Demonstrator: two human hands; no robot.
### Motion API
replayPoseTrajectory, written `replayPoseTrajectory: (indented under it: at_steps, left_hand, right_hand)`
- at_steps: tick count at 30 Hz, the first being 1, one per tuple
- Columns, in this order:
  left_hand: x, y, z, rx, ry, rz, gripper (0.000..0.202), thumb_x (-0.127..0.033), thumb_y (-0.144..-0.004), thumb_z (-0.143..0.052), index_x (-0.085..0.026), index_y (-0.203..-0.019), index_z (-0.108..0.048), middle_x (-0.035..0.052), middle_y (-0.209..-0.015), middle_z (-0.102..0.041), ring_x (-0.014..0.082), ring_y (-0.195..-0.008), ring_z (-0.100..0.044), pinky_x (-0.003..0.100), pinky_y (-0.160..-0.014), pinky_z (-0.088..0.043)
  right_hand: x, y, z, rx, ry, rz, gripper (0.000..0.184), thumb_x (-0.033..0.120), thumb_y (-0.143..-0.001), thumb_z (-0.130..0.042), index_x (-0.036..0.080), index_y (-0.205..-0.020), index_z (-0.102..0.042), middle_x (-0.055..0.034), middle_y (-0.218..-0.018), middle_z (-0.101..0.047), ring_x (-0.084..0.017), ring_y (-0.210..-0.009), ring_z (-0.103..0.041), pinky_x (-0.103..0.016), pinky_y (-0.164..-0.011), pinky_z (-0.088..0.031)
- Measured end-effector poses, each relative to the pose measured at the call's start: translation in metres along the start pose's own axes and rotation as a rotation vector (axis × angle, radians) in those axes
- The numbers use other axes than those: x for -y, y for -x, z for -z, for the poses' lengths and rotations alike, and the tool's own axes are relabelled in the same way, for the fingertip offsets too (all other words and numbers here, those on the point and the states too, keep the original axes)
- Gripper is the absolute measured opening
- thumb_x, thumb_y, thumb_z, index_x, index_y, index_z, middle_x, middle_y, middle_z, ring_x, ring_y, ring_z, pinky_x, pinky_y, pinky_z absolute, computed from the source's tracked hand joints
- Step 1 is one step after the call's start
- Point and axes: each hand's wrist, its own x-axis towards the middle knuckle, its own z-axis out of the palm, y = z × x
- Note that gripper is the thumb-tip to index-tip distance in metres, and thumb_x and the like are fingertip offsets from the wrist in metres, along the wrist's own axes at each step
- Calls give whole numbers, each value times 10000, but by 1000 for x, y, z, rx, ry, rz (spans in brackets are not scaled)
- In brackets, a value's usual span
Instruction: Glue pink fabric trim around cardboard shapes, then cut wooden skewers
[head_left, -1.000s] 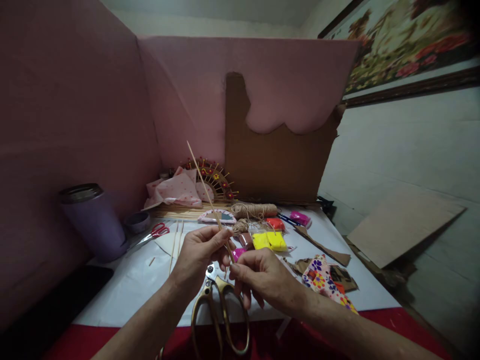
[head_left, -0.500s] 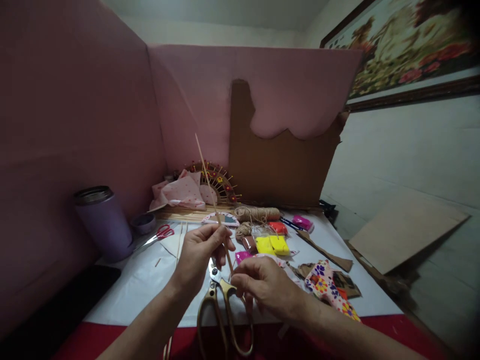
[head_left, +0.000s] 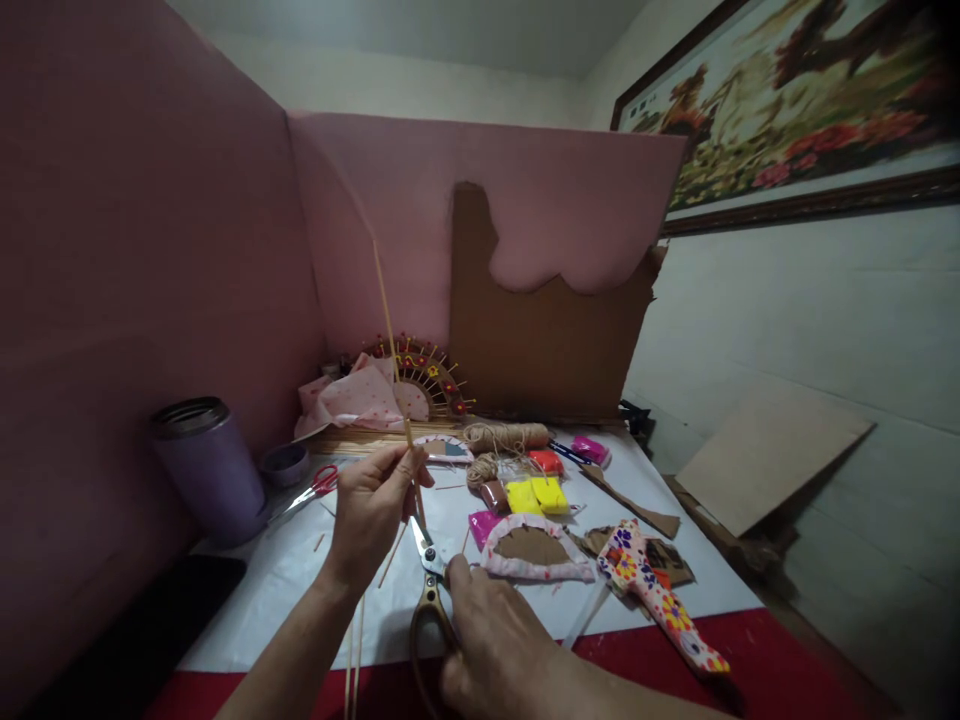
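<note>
My left hand (head_left: 375, 505) is closed, pinching a thin wooden stick (head_left: 387, 320) that stands nearly upright, its lower end reaching down to the scissors. My right hand (head_left: 499, 630) wraps round the handle of large brass-handled scissors (head_left: 429, 598). The blades point up and away, just below my left fingers. To the right lies a half-round cardboard piece (head_left: 534, 546) with a pink fabric rim. Beyond it is a flowered fabric-covered piece (head_left: 652, 590). Loose sticks (head_left: 354, 655) hang over the near table edge.
A purple tumbler (head_left: 206, 470) and small red-handled scissors (head_left: 319, 485) stand and lie at left. Behind are a twine roll (head_left: 510, 436), yellow packets (head_left: 538, 495), pink dotted cloth (head_left: 352, 395) and a decorated cardboard arch (head_left: 450, 390). A cut cardboard panel (head_left: 540, 350) stands at the back.
My right hand has left the stick's lower end and taken hold of the brass-handled scissors. My left hand still holds the stick. The view has shifted slightly, and the half-round piece is now uncovered.
</note>
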Motion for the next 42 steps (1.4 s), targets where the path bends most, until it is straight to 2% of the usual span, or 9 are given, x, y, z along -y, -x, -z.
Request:
replayPoseTrajectory:
  at_steps: [3,6,8,11,14,17,20,29,42]
  left_hand:
    - [-2,-5,9,40,9,24,256,-313,-791,-612,-149,-596,-627,-36,-471,-533,45,-382,-385,166,-384,-287]
    - [-3,-9,16,143,56,90,226,-326,-776,-624,-139,-650,-641,-7,-524,-594,40,-354,-392,161,-342,-255]
    - [-4,-10,19,223,101,147,227,-346,-769,-623,-134,-692,-650,2,-529,-603,39,-329,-379,157,-317,-238]
    - [-6,-10,19,318,159,219,258,-371,-761,-620,-125,-690,-651,12,-508,-601,32,-305,-354,151,-302,-228]
    - [-7,-7,17,415,227,314,256,-364,-743,-630,-119,-672,-660,44,-503,-635,37,-300,-378,150,-306,-241]
    - [-7,-3,11,483,268,396,247,-345,-734,-628,-120,-639,-669,68,-476,-654,40,-285,-386,148,-309,-236]
    - [-6,2,4,530,283,437,251,-327,-722,-623,-115,-598,-672,77,-432,-645,44,-267,-390,148,-307,-226]
    - [-5,11,-1,623,355,508,238,-290,-713,-621,-121,-552,-668,30,-328,-570,88,-256,-475,152,-292,-284]
    - [3,13,-5,690,410,576,251,-306,-694,-639,-112,-535,-645,-17,-269,-489,67,-178,-382,136,-220,-208]
  right_hand:
    - [-10,-3,3,-74,-390,-101,477,53,-561,-521,127,-1030,-476,-60,-754,-622,-217,-681,-611,-276,-546,-451]
    - [-25,-5,5,-33,-841,-289,535,94,-580,-542,144,-1098,-417,63,-589,-492,-118,-484,-502,-185,-400,-342]
    - [-34,0,7,-73,-1037,-333,572,117,-568,-587,127,-1112,-414,75,-584,-462,-95,-490,-487,-170,-422,-347]
    - [-42,19,18,-43,-1229,-303,867,102,-450,-699,190,-1229,-330,59,-675,-501,-107,-526,-501,-190,-445,-400]
    - [-46,41,39,-72,-1332,-243,713,331,-567,-744,247,-1190,-407,67,-648,-421,-88,-497,-448,-226,-503,-453]
    - [-55,53,56,-110,-1290,-237,663,683,-631,-604,239,-1108,-485,4,-717,-470,-148,-601,-519,-304,-613,-490]
    - [-67,53,59,-69,-1123,-68,705,797,-543,-562,233,-967,-546,-15,-706,-485,-176,-653,-514,-305,-637,-465]
    - [-76,46,57,-36,-1000,132,642,752,-603,-567,197,-920,-500,36,-662,-430,-101,-561,-338,-228,-506,-280]
    - [-73,35,58,14,-1109,146,663,690,-575,-647,175,-975,-528,26,-624,-525,-106,-560,-432,-217,-520,-332]
